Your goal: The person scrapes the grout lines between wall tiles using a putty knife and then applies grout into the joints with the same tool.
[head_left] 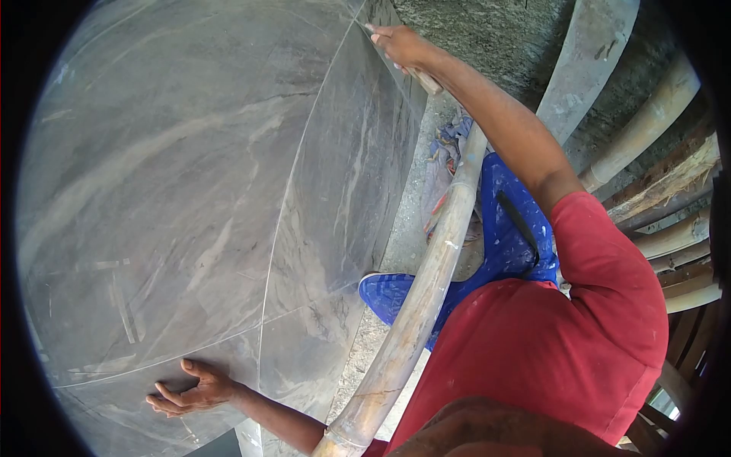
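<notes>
Smooth, stone-look tiles (167, 190) at left; wood-like tool handle (426, 81), upper centre; worn bamboo pole (421, 305), centre; matt cloth shirt (533, 343), lower right.

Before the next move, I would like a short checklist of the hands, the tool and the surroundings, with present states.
1. Right hand closed on the handled tool: ok.
2. Tool tip touching the white joint line: cannot tell; it is near.
3. Left hand free: ok, open, nothing visible in it.
4. Left hand pressing on the grey surface: cannot tell.
5. Clear view of the whole left arm: not ok, the bamboo pole partly hides it.
6. No loose cloth beside the pole: not ok, some lies crumpled there.
</notes>
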A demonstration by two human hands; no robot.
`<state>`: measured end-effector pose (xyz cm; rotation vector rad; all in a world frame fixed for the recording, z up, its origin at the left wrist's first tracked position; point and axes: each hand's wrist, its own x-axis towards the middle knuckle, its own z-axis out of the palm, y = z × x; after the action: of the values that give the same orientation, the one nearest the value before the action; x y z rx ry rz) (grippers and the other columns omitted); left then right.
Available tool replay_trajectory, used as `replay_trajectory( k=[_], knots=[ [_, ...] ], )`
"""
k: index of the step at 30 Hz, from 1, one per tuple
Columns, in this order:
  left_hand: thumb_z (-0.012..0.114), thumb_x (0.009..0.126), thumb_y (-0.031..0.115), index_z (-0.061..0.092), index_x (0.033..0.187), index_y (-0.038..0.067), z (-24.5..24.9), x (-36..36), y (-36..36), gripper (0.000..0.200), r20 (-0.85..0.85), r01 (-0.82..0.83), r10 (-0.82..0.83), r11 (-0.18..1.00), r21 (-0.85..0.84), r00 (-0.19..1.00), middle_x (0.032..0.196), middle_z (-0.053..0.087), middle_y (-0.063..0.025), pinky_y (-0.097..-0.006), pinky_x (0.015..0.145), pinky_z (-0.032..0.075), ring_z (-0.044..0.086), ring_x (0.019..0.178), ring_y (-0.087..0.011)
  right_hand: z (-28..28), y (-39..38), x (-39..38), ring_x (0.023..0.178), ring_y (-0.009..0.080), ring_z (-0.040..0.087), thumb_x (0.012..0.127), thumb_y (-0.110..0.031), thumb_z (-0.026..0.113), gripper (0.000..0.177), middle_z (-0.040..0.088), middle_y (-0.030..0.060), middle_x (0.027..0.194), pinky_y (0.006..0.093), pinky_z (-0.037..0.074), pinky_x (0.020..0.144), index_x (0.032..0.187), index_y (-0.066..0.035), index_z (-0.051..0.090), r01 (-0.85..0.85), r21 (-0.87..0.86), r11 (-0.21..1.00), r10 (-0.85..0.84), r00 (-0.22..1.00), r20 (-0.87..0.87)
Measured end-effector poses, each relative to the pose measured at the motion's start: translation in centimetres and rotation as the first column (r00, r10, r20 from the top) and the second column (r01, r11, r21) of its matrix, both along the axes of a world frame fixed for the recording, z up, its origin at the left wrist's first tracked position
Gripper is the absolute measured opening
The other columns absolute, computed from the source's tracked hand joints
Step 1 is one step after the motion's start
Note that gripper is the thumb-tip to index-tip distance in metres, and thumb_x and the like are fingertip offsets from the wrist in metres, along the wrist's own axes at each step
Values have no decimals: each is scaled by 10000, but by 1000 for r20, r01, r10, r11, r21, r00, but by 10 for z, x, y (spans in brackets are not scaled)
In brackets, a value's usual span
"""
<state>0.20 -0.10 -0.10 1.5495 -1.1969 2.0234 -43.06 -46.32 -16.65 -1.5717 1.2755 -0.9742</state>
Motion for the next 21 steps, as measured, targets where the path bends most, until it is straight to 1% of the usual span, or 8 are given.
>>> replay_trajectory(
  k=[1, 3, 7, 9, 13, 16, 18, 21],
  knots=[
    [584, 932, 690, 546, 1354, 144, 0, -3, 0, 691, -2, -3, 3, 1000, -5, 1000, 1499, 494, -152, -686, 1113, 301, 442, 1395, -413, 1, 1, 4, 467, 110, 494, 1073, -279, 490, 474, 506, 20, 671, 303, 496, 432, 1543, -230, 456, -3, -5, 1000, 3, 1000, -2],
    [613, 968, 591, 536, 1327, 52, 1, -10, 1, 652, 10, -93, 92, 995, 31, 996, 1483, 473, -154, -619, 1083, 385, 470, 1356, -405, 2, 6, 14, 439, 146, 491, 1073, -267, 489, 471, 484, 44, 571, 326, 481, 436, 1538, -201, 461, 11, 22, 1000, -11, 1000, 4],
    [615, 968, 588, 540, 1322, 49, 2, -10, 0, 650, 16, -47, 46, 998, 44, 999, 1480, 475, -155, -621, 1085, 386, 473, 1350, -408, -2, 9, -2, 443, 146, 493, 1072, -276, 494, 472, 475, 40, 562, 328, 484, 437, 1537, -201, 462, -118, 22, 993, 120, 990, -74],
    [625, 966, 577, 538, 1324, 46, 1, -12, 0, 646, 17, -76, 75, 996, 35, 997, 1479, 475, -157, -619, 1081, 398, 477, 1344, -411, 4, -1, 3, 463, 118, 500, 1062, -311, 518, 488, 529, 37, 706, 305, 484, 422, 1518, -140, 487, -1, 23, 1000, 2, 1000, -23],
    [636, 962, 569, 541, 1322, 49, 2, -10, 0, 639, 5, -106, 106, 994, 33, 994, 1475, 478, -155, -620, 1079, 405, 476, 1347, -405, 9, 13, 5, 485, 116, 508, 1061, -301, 519, 483, 528, 31, 709, 302, 485, 425, 1517, -145, 489, -86, 44, 995, 85, 996, 25],
    [629, 957, 590, 541, 1322, 57, 3, -10, 0, 652, 29, -64, 63, 997, 45, 998, 1471, 478, -153, -622, 1089, 401, 480, 1348, -396, 3, 18, -2, 500, 113, 509, 1066, -290, 511, 472, 540, 31, 727, 301, 485, 425, 1519, -161, 488, -124, 98, 987, 124, 992, 7],
    [612, 956, 613, 537, 1323, 64, 1, -13, -1, 665, 7, -89, 89, 996, 31, 996, 1468, 477, -153, -625, 1102, 392, 487, 1345, -392, -1, 5, 10, 532, 108, 520, 1071, -310, 505, 485, 563, 37, 767, 299, 497, 444, 1538, -186, 462, 12, 76, 997, -17, 998, 66],
    [609, 950, 627, 538, 1318, 64, 1, -11, 0, 675, -7, -114, 115, 993, 23, 993, 1470, 474, -154, -631, 1103, 391, 493, 1341, -393, 11, 49, 45, 564, 109, 536, 1070, -331, 509, 507, 581, 44, 809, 294, 520, 484, 1557, -215, 431, 52, 118, 992, -63, 994, 87]
  ],
)
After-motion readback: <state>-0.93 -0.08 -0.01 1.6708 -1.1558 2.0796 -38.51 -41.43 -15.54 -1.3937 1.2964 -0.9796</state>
